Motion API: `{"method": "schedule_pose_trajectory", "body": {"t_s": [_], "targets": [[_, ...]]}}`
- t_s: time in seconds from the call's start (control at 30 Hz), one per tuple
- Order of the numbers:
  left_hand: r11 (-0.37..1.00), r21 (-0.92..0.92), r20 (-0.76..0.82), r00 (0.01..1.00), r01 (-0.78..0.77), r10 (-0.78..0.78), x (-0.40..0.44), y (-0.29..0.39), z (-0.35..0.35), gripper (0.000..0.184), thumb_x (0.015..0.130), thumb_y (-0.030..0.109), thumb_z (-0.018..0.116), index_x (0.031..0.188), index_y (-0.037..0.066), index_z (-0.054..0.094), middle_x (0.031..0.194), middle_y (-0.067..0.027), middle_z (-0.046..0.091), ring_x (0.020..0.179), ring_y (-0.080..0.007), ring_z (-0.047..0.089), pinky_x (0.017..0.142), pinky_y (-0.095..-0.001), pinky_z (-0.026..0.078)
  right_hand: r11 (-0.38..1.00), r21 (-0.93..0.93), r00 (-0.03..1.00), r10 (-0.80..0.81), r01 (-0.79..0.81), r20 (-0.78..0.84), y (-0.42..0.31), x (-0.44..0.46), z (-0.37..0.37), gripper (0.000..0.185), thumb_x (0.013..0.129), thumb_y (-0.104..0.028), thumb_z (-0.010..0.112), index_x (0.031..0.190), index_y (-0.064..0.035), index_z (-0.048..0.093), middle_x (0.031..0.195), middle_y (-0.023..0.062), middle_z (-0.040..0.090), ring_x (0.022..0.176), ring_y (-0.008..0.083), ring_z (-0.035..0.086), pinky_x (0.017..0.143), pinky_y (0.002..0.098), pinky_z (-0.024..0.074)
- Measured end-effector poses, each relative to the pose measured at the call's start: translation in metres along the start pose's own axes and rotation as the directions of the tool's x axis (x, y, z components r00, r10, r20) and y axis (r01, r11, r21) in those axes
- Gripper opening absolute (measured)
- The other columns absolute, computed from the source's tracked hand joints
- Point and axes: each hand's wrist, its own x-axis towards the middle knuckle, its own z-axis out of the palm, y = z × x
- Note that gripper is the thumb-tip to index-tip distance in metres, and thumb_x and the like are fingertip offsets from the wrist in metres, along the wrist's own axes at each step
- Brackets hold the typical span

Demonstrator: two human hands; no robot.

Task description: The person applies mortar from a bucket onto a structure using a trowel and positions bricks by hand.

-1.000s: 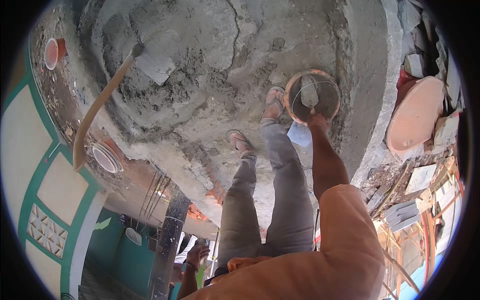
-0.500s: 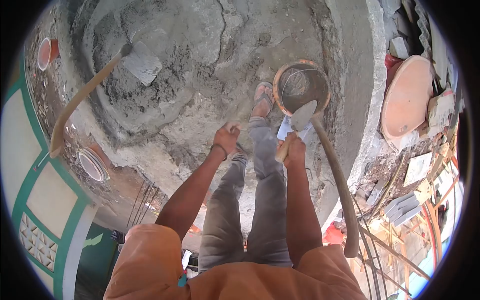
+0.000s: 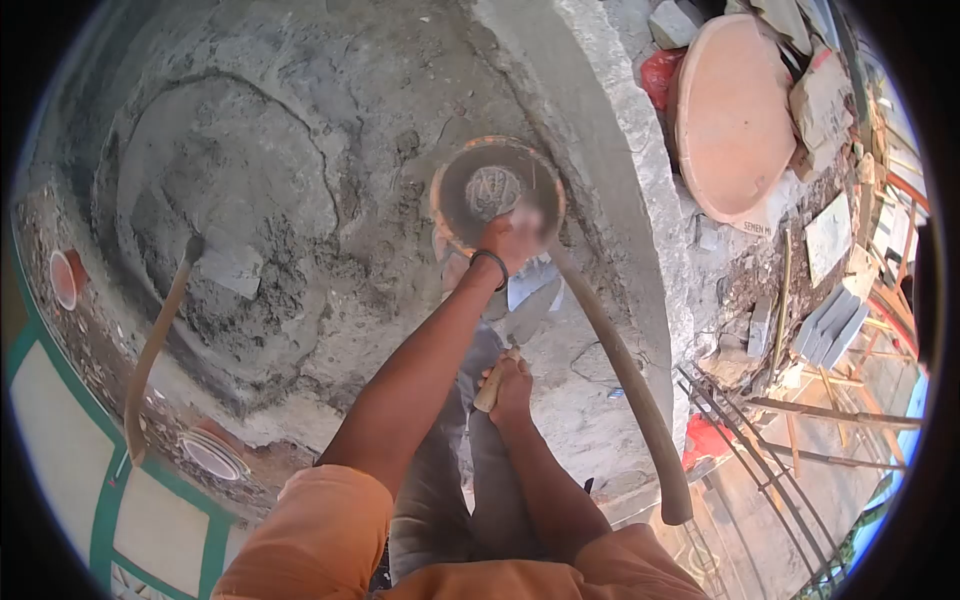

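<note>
The right hand [image 3: 514,386] is gripping a trowel [image 3: 530,316]; the left hand [image 3: 508,238], its grip too blurred to tell, is reaching over the bucket [image 3: 535,180], partly filled with mortar [image 3: 490,190], near the floor's [image 3: 570,130] right edge.

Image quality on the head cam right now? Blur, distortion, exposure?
Head view: fisheye, black corners, blue fringing at lower right; green-trimmed wall bows. Left hand smears at the fingers over the bucket, likely motion. Right hand reads clearer. Lower right is brightest.
</note>
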Motion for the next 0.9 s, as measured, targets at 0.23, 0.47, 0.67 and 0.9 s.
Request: {"method": "schedule_pose_trajectory", "body": {"t_s": [0.23, 0.47, 0.67, 0.9], "targets": [[0.998, -0.063, -0.091, 0.996, 0.003, -0.008, 0.019, 0.002, -0.002, 0.031, 0.092, 0.026, 0.045, 0.099, -0.002, 0.057, 0.070, -0.0090, 0.061, 0.065, -0.0147, 0.058, 0.064, -0.0285, 0.051, 0.999, -0.021, 0.999, -0.027, 0.026, -0.042, -0.020, -0.004, 0.007, 0.022, 0.082, -0.015, 0.055, 0.100, -0.0040, 0.049, 0.074, 0.0072, 0.054, 0.053, 0.0165, 0.054, 0.045, 0.0324, 0.0462], [0.777, 0.629, -0.210, 0.956, -0.027, 0.203, 0.024, -0.009, -0.105, 0.039, 0.091, 0.024, 0.049, 0.121, -0.001, 0.049, 0.115, -0.0175, 0.056, 0.105, -0.0240, 0.056, 0.088, -0.0354, 0.043, 0.996, -0.075, 0.989, -0.033, 0.044, 0.145, -0.002, -0.013, 0.001, 0.024, 0.082, -0.018, 0.058, 0.098, -0.0024, 0.050, 0.070, 0.0056, 0.053, 0.051, 0.0147, 0.053, 0.044, 0.0312, 0.0460], [0.736, 0.676, -0.267, 0.945, 0.043, 0.190, -0.158, -0.082, -0.184, 0.034, 0.084, 0.019, 0.055, 0.111, -0.002, 0.057, 0.098, -0.0177, 0.063, 0.091, -0.0232, 0.060, 0.081, -0.0336, 0.045, 0.939, -0.266, 0.922, -0.106, 0.216, 0.373, -0.021, -0.060, -0.068, 0.023, 0.080, -0.021, 0.060, 0.094, -0.0042, 0.052, 0.069, 0.0057, 0.054, 0.055, 0.0159, 0.055, 0.047, 0.0323, 0.0466], [-0.208, 0.976, -0.077, 0.802, -0.061, -0.593, -0.439, -0.266, -0.284, 0.069, 0.085, 0.061, 0.035, 0.125, 0.006, 0.048, 0.129, -0.0180, 0.047, 0.118, -0.0295, 0.047, 0.098, -0.0447, 0.036, 0.361, -0.862, 0.907, -0.354, 0.357, 0.228, 0.017, -0.116, -0.261, 0.034, 0.068, -0.025, 0.060, 0.090, 0.0013, 0.060, 0.068, 0.0140, 0.064, 0.060, 0.0234, 0.063, 0.056, 0.0356, 0.0512]]}}
